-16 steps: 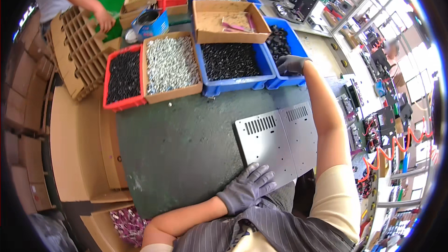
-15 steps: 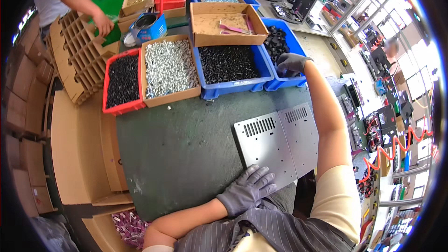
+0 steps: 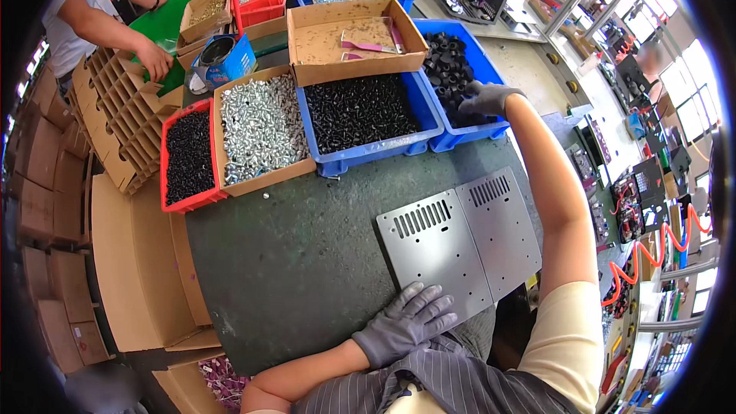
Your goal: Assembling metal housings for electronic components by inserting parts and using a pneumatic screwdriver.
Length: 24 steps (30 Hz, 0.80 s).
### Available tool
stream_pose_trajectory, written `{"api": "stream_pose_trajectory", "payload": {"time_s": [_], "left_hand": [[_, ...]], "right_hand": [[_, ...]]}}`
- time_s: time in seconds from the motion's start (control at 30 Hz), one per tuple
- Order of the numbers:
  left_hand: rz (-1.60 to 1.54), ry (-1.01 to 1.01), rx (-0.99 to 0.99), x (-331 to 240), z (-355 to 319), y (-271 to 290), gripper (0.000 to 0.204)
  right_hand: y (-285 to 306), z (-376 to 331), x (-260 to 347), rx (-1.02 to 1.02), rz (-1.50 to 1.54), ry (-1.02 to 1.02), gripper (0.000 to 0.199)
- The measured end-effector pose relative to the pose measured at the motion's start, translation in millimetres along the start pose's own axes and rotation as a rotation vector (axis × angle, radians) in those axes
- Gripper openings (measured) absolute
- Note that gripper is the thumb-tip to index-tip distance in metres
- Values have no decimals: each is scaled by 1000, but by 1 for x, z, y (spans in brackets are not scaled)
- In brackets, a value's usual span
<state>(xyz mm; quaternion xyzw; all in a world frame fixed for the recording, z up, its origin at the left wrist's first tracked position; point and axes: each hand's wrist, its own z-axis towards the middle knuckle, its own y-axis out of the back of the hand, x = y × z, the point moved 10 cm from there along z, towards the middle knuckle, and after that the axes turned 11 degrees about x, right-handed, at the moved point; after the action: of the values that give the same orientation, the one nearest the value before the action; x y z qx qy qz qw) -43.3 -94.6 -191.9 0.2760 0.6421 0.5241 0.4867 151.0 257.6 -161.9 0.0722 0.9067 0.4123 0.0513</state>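
Observation:
My left hand (image 3: 406, 326), in a grey glove, lies flat with fingers spread on the near edge of a silver metal plate (image 3: 429, 249). A second slotted plate (image 3: 506, 241) lies against its right side; both have rows of slots at the far end and small holes. My right hand (image 3: 491, 100), gloved too, is at the right side of a blue bin (image 3: 469, 138) of black round caps or feet (image 3: 448, 61). Its fingers are apart over these parts, and I see nothing held in them.
Left of that bin stand a blue bin of black screws (image 3: 360, 115), a cardboard tray of silver fasteners (image 3: 261, 130) and a red bin (image 3: 201, 201). A shallow cardboard box (image 3: 345, 73) rests on top. At far left, a co-worker's hand (image 3: 156, 61) is near cardboard dividers (image 3: 115, 119).
My right hand has opened from a curled shape and lifted slightly over the black parts. My left hand stays on the plate. The view has shifted a little.

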Motion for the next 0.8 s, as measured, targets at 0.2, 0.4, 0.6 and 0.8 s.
{"api": "stream_pose_trajectory", "payload": {"time_s": [0.2,0.4,0.6,0.8], "left_hand": [[-78,-3,51,1,1,0,51],[-141,8,48,2,-2,-2,50],[-172,-31,48,1,3,-3,50],[-238,-39,75,-2,1,-5,61]], "right_hand": [[-31,19,12,88,-125,61,95],[-27,15,51,102,31,237,63],[-27,27,44,51,330,577,48],[-1,11,15,-225,475,342,24]]}}
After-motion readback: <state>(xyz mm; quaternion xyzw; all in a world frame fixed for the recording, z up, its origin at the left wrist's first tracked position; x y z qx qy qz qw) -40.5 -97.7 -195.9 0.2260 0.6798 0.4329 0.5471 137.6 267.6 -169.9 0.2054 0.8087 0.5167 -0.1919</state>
